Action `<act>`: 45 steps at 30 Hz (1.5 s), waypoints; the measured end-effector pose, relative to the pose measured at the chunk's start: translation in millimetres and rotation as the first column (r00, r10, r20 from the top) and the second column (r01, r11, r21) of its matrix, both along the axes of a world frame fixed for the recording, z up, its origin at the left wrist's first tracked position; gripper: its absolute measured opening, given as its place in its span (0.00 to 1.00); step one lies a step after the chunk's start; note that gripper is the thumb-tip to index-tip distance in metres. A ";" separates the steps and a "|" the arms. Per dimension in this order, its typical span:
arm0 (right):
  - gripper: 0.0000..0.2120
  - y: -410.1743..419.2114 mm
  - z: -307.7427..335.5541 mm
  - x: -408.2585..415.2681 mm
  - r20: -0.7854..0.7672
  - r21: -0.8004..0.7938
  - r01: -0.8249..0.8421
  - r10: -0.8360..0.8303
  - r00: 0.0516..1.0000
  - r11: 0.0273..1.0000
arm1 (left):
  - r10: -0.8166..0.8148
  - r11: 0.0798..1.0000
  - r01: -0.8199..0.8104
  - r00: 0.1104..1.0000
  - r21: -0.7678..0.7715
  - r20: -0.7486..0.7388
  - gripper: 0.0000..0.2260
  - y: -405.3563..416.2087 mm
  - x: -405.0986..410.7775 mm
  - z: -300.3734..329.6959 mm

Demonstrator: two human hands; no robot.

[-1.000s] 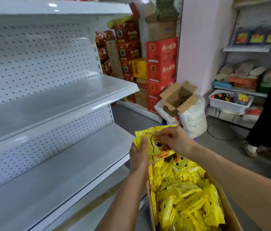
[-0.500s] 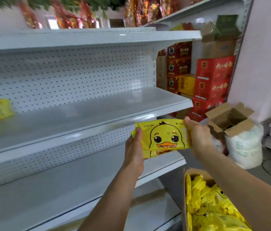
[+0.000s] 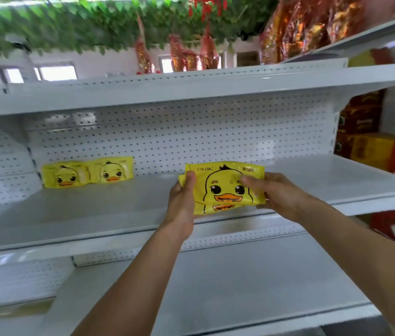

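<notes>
I hold yellow duck-print packets (image 3: 225,187) in both hands, just above the front of the middle white shelf (image 3: 94,214); a second packet seems to sit behind the front one. My left hand (image 3: 183,200) grips their left edge with the thumb on the front. My right hand (image 3: 276,192) pinches the right edge. Two matching duck packets (image 3: 87,172) stand against the perforated back panel at the shelf's left.
An upper shelf (image 3: 191,90) hangs overhead and a lower shelf (image 3: 240,287) lies beneath my forearms. Red and yellow cartons (image 3: 385,146) are stacked to the right. Red snack bags (image 3: 308,27) and green leaf garlands fill the top.
The view has swung up and left, away from the box of packets on the floor. Both hands have raised the packets to the middle shelf's height. Two packets on the shelf came into view.
</notes>
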State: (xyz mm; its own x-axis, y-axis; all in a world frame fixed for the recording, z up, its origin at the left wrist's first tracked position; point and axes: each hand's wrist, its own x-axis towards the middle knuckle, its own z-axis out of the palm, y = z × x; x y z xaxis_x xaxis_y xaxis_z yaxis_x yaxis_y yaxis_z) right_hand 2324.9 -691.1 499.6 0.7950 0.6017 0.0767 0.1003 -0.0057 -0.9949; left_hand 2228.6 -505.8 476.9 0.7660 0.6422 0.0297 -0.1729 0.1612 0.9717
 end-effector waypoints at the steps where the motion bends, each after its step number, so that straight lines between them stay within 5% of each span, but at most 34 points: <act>1: 0.19 18.2 2.4 -0.7 0.032 -0.007 -0.013 0.013 0.999 1.000 | 0.008 1.000 -0.008 1.000 -0.007 0.000 0.12 16.1 -1.5 3.5; 5: 0.13 89.1 5.6 1.9 0.070 0.074 -0.011 0.006 0.998 0.997 | 0.086 0.996 -0.086 0.996 -0.026 0.022 0.09 75.7 -14.0 17.6; 11: 0.17 163.8 -12.8 30.8 0.055 0.111 0.097 -0.103 0.993 0.989 | 0.335 0.939 -0.336 0.942 -0.081 -0.018 0.32 189.4 -37.6 20.0; 17: 0.13 225.3 -29.8 62.9 0.095 -0.029 0.133 -0.130 0.987 0.991 | 0.412 0.899 -0.405 0.911 -0.166 0.009 0.22 265.8 -45.9 23.7; 24: 0.14 300.3 -23.0 110.1 0.185 -0.135 0.145 -0.119 0.975 0.980 | 0.404 0.906 -0.393 0.913 -0.157 0.048 0.22 302.4 -36.7 21.2; 40: 0.15 366.4 -29.3 153.4 0.240 -0.150 0.170 -0.131 0.962 0.974 | 0.384 0.920 -0.377 0.922 -0.108 0.054 0.21 311.5 -8.5 13.1; 42: 0.20 366.3 -29.1 150.5 0.298 -0.192 0.286 -0.222 0.928 0.939 | 0.376 0.924 -0.369 0.925 -0.106 0.059 0.21 308.6 -5.5 12.1; 45: 0.31 355.3 -25.0 135.5 0.552 -0.086 0.531 -0.403 0.730 0.843 | 0.356 0.931 -0.349 0.933 -0.103 0.051 0.21 302.3 1.5 12.9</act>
State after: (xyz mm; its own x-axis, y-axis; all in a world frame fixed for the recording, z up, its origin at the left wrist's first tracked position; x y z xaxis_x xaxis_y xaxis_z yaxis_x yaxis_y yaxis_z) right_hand 2460.4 -335.8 474.7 0.8664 0.2140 0.4513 0.4992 -0.3992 -0.7691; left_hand 2230.1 -203.6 489.8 0.4879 0.8729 0.0024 -0.2992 0.1646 0.9399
